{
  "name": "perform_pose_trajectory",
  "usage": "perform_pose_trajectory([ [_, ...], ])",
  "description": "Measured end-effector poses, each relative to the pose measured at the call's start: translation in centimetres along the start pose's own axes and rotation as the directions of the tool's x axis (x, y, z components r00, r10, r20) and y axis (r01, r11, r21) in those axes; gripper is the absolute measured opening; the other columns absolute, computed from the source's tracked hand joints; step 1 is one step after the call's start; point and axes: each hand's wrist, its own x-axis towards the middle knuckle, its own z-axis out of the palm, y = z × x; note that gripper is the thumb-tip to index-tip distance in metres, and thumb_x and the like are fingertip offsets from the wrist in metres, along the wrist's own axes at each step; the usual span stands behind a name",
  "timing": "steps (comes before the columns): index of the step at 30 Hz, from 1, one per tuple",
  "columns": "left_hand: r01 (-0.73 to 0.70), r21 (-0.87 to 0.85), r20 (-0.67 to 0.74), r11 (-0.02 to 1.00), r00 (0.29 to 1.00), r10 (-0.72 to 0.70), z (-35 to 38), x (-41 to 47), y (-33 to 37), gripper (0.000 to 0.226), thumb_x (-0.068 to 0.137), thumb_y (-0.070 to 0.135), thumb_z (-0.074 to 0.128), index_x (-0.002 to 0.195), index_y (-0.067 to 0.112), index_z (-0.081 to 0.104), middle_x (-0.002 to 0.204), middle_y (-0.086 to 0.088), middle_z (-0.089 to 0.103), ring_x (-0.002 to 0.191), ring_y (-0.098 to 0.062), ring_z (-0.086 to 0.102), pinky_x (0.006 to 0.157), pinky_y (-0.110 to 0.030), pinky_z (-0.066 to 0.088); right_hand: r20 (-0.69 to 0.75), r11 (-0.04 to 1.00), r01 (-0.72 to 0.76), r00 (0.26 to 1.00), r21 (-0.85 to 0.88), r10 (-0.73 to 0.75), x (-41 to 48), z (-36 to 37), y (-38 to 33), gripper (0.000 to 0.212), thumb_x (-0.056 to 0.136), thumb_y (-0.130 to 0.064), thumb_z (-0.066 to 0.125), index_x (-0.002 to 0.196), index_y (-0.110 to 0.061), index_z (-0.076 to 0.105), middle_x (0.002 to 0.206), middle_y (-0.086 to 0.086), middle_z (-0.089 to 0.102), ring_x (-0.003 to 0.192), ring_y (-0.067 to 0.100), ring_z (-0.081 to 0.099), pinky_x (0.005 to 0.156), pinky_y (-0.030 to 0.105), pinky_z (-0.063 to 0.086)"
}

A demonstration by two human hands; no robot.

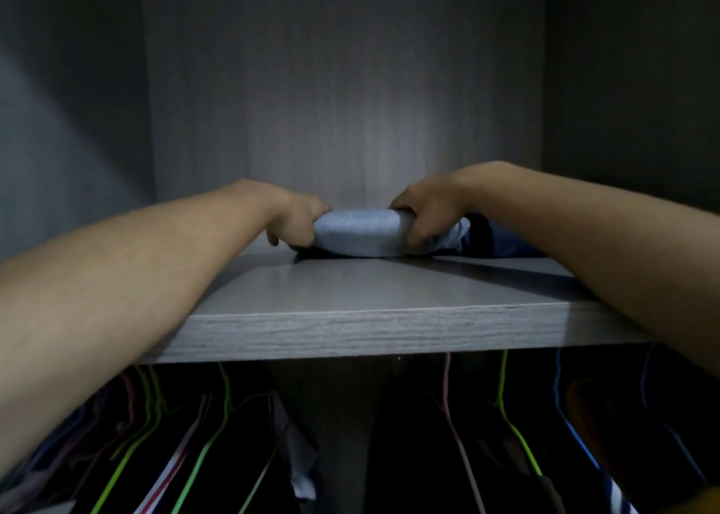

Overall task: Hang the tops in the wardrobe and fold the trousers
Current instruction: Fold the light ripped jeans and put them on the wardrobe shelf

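From the head view, both bare arms reach up and into the wardrobe (343,84), over the front edge of a grey wood-grain shelf (350,295). The folded trousers (362,233), a pale blue rounded bundle, sit on the shelf well back from its front edge and near the back panel.

The left hand (300,217) is at the bundle's left end with its fingers curled down round it. The right hand (424,213) clamps the right end, thumb on top and fingers wrapped over the front face. The trousers lie straight between the two hands, touching both.

A dark cloth (487,236) lies just right of the bundle, behind the right wrist, and something dark shows under the bundle's left edge; whether it is the same piece I cannot tell.

Under the shelf it is very dim: a green hanger (218,431) on the left, a pink hanger (456,431) and another green one right of centre, with clothes hanging in shadow.
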Motion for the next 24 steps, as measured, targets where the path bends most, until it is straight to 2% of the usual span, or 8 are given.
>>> perform_pose_trajectory([
  [3, -0.010, 0.135, -0.114, 0.991, 0.993, 0.025, 0.1, 0.0, 0.2, 0.036, 0.087, 0.009, 0.064, 0.121, 0.016, 0.056, 0.113, -0.009, 0.064, 0.094, -0.030, 0.066, 0.080, -0.044, 0.058, -0.039, 0.996, -0.029, 0.999, -0.087, 0.026, 0.7, 1.2, -0.4, 0.023, 0.089, -0.016, 0.062, 0.112, -0.014, 0.062, 0.112, 0.009, 0.063, 0.094, 0.022, 0.056, 0.085, 0.032, 0.046],
  [6, 0.060, -0.136, 0.095, 0.989, 0.994, -0.047, 0.8, -0.7, 0.5, 0.048, 0.086, -0.009, 0.052, 0.130, 0.009, 0.046, 0.117, -0.016, 0.055, 0.091, -0.029, 0.059, 0.062, -0.033, 0.053, 0.070, 0.995, -0.080, 0.995, 0.065, 0.076, 0.2, 1.9, -1.1, 0.003, 0.091, -0.005, 0.058, 0.092, -0.007, 0.060, 0.096, 0.010, 0.059, 0.099, 0.023, 0.055, 0.088, 0.031, 0.046],
  [9, 0.112, -0.391, 0.220, 0.914, 0.975, -0.025, 0.8, -2.9, 0.6, 0.064, 0.080, -0.021, 0.039, 0.139, 0.003, 0.040, 0.123, -0.021, 0.049, 0.103, -0.031, 0.052, 0.070, -0.032, 0.043, 0.198, 0.909, -0.091, 0.980, 0.407, 0.009, -1.7, 1.5, -1.4, 0.053, 0.088, -0.007, 0.054, 0.139, -0.018, 0.047, 0.129, 0.013, 0.056, 0.117, 0.030, 0.056, 0.100, 0.044, 0.050],
  [12, 0.164, -0.367, 0.212, 0.915, 0.973, -0.090, -0.6, -4.9, 1.0, 0.074, 0.080, -0.017, 0.045, 0.146, 0.014, 0.037, 0.148, -0.017, 0.037, 0.134, -0.036, 0.039, 0.093, -0.039, 0.039, 0.123, 0.905, -0.094, 0.991, 0.414, 0.046, -3.6, 1.0, -1.2, 0.058, 0.091, -0.011, 0.050, 0.147, -0.021, 0.041, 0.143, 0.014, 0.048, 0.126, 0.034, 0.051, 0.108, 0.049, 0.044],
  [16, 0.164, -0.139, -0.269, 0.976, 0.943, -0.197, -2.3, -7.4, 2.9, 0.057, 0.092, 0.003, 0.044, 0.148, 0.005, 0.035, 0.155, -0.020, 0.030, 0.141, -0.035, 0.030, 0.114, -0.044, 0.031, -0.244, 0.923, -0.095, 0.950, 0.372, 0.196, -6.6, -0.1, 0.2, 0.056, 0.103, -0.031, 0.044, 0.155, -0.019, 0.029, 0.160, 0.012, 0.029, 0.145, 0.030, 0.030, 0.117, 0.037, 0.026],
  [20, 0.098, -0.042, -0.729, 0.994, 0.677, -0.097, -2.2, -10.3, 4.7, 0.059, 0.097, 0.029, 0.041, 0.152, 0.019, 0.025, 0.162, -0.016, 0.009, 0.149, -0.033, 0.006, 0.117, -0.056, 0.014, -0.554, 0.940, -0.111, 0.783, 0.322, 0.282, -10.4, 0.2, 1.6, 0.059, 0.101, -0.045, 0.044, 0.153, -0.020, 0.032, 0.161, 0.019, 0.022, 0.148, 0.035, 0.021, 0.120, 0.047, 0.024],
  [22, 0.044, 0.009, -0.848, 0.999, 0.530, -0.015, -1.8, -12.0, 6.3, 0.056, 0.097, 0.034, 0.038, 0.150, 0.019, 0.030, 0.161, -0.017, 0.016, 0.148, -0.034, 0.012, 0.116, -0.056, 0.017, -0.638, 0.938, -0.097, 0.709, 0.333, 0.300, -12.9, 1.0, 1.8, 0.058, 0.099, -0.044, 0.047, 0.151, -0.021, 0.036, 0.160, 0.019, 0.022, 0.148, 0.035, 0.020, 0.120, 0.047, 0.024],
  [24, 0.007, 0.000, -0.885, 1.000, 0.466, -0.003, -0.9, -13.3, 7.9, 0.054, 0.097, 0.036, 0.036, 0.149, 0.020, 0.032, 0.160, -0.017, 0.018, 0.147, -0.035, 0.015, 0.116, -0.056, 0.017, -0.675, 0.941, -0.104, 0.672, 0.321, 0.305, -15.3, 2.0, 2.2, 0.056, 0.099, -0.042, 0.048, 0.150, -0.020, 0.038, 0.160, 0.018, 0.024, 0.148, 0.033, 0.021, 0.120, 0.045, 0.023],
])
